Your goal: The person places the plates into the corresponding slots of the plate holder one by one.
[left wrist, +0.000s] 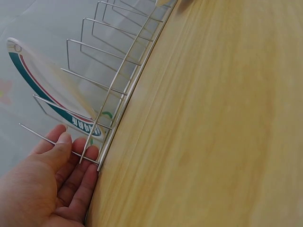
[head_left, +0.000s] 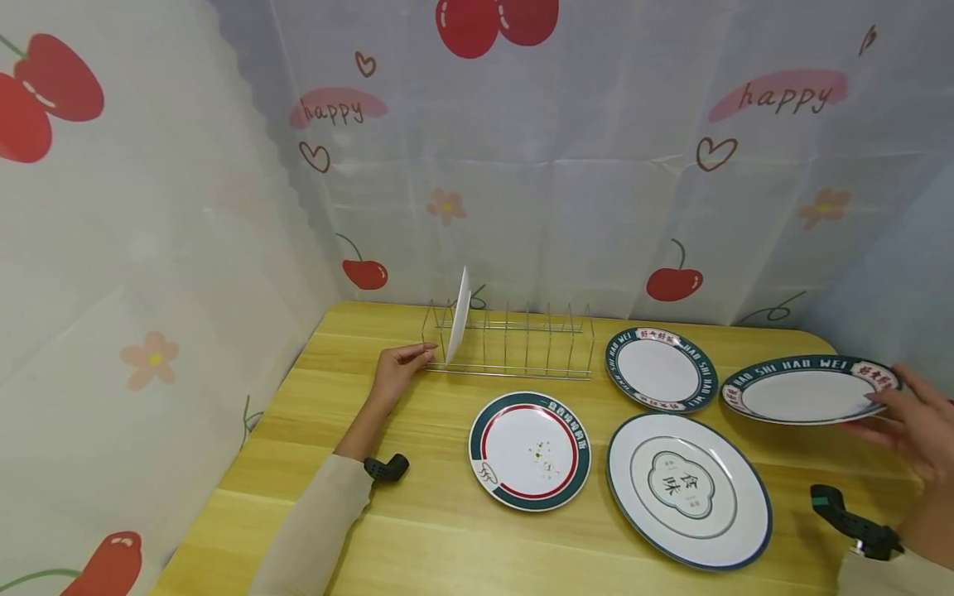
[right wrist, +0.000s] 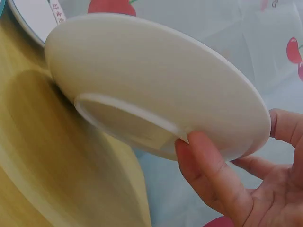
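My left hand (head_left: pixel 398 377) grips the left end of a wire dish rack (head_left: pixel 522 370), thumb and fingers round its end wire. One plate (head_left: pixel 459 317) stands on edge in a slot near that end; the left wrist view shows its green and red rim. At the far right my right hand (head_left: pixel 913 422) holds a plate (head_left: pixel 805 393) with a dark green lettered rim, raised and tilted over the table. In the right wrist view its white underside (right wrist: pixel 156 71) faces the camera, with fingers (right wrist: pixel 213 170) under it near the foot ring.
On the wooden table (head_left: pixel 417 530) lie a green-and-red-rimmed plate (head_left: pixel 529 451) with small specks, a dark green lettered plate (head_left: pixel 659 370), and a larger blue-edged plate (head_left: pixel 689 492). A cherry-printed cloth (head_left: pixel 551 207) hangs behind the table and along its left side.
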Action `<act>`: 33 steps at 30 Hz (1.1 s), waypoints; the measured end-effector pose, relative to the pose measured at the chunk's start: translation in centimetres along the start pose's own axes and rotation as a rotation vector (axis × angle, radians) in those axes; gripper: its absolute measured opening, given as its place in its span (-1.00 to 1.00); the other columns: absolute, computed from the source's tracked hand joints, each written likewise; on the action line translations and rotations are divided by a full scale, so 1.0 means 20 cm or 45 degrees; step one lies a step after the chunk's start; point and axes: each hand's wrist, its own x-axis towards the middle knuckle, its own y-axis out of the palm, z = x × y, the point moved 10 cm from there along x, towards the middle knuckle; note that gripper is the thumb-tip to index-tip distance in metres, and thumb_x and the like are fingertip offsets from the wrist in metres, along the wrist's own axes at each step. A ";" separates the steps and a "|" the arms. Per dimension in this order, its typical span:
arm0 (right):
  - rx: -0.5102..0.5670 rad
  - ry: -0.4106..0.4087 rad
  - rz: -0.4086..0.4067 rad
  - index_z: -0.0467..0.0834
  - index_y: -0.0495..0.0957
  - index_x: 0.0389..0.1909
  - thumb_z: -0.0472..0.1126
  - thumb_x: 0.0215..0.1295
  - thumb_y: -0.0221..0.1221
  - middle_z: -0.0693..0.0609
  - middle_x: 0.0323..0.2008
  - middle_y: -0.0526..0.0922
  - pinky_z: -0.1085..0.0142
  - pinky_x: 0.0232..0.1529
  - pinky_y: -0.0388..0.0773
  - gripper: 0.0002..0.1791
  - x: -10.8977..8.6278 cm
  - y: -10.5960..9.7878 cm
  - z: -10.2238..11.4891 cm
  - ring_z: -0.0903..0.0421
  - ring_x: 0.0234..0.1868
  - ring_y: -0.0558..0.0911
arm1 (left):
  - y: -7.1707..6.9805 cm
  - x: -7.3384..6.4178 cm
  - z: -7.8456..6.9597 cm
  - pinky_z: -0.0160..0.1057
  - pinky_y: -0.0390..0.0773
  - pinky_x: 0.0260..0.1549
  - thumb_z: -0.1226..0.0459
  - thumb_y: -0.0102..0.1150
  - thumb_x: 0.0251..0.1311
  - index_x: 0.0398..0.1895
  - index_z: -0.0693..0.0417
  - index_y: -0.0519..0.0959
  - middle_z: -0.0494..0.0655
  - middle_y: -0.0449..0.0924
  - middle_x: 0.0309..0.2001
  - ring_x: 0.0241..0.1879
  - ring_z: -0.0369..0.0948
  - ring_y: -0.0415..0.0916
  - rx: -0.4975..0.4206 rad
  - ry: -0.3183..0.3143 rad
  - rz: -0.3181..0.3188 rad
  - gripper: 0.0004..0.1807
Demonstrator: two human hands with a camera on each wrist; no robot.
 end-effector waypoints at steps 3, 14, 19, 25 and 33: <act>0.014 -0.081 0.027 0.41 -0.43 0.58 -0.26 0.58 0.02 0.30 0.52 -0.02 0.22 -0.54 0.74 -0.04 -0.01 0.02 0.04 0.33 -0.44 0.67 | 0.00 0.00 0.01 -0.29 0.74 -0.18 0.40 0.25 0.36 0.05 0.31 0.70 0.22 0.72 -0.04 -0.20 -0.21 0.74 0.010 -0.001 0.000 -0.75; 0.043 -0.397 0.128 0.30 -0.08 0.61 -0.43 0.57 -0.09 0.27 0.03 0.28 0.32 -0.56 0.72 -0.19 -0.06 0.13 0.23 0.29 -0.41 0.70 | -0.01 0.00 0.01 -0.28 0.74 -0.17 0.39 0.27 0.35 0.04 0.33 0.70 0.29 0.68 0.02 -0.20 -0.23 0.74 -0.002 -0.014 -0.012 -0.74; 0.082 -0.461 0.225 0.22 -0.03 0.61 -0.49 0.57 -0.14 0.27 0.11 0.25 0.36 -0.53 0.72 -0.22 -0.18 0.31 0.37 0.29 -0.33 0.72 | -0.01 0.00 0.02 -0.30 0.74 -0.17 0.40 0.26 0.35 0.06 0.36 0.68 0.34 0.66 0.04 -0.20 -0.22 0.74 -0.009 -0.030 -0.014 -0.73; 0.184 -0.545 0.373 0.10 0.08 0.57 -0.50 0.59 -0.22 0.20 0.36 0.14 0.34 -0.45 0.74 -0.33 -0.27 0.48 0.48 0.24 -0.21 0.75 | 0.00 0.00 0.01 -0.30 0.73 -0.15 0.47 0.19 0.38 0.07 0.40 0.66 0.39 0.63 0.04 -0.15 -0.14 0.74 -0.021 -0.053 0.011 -0.74; 0.241 -0.518 0.579 0.04 0.10 0.54 -0.46 0.62 -0.26 0.12 0.24 0.22 0.28 -0.31 0.77 -0.41 -0.32 0.68 0.53 0.09 -0.24 0.74 | 0.02 -0.02 -0.09 -0.20 0.74 -0.12 0.50 0.19 0.37 0.07 0.42 0.65 0.38 0.64 0.05 -0.16 -0.08 0.75 -0.008 -0.067 0.044 -0.74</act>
